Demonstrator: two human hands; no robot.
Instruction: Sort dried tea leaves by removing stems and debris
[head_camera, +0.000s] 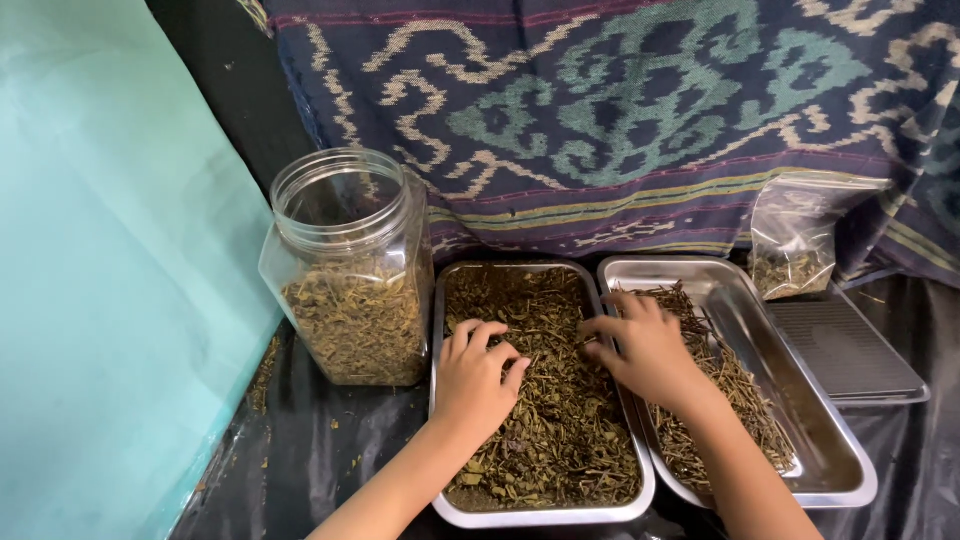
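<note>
Steel trays, two; both hands in dried leaves.

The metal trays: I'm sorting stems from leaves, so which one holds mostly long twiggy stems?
The right metal tray, beside the dark scale; its stems cover only part. The left tray is full of crumbled leaves.

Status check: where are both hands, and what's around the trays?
Left hand and right hand both open, fingers in dried leaves of left tray. Right tray holds stems. Jar left, nothing blocking.
</note>
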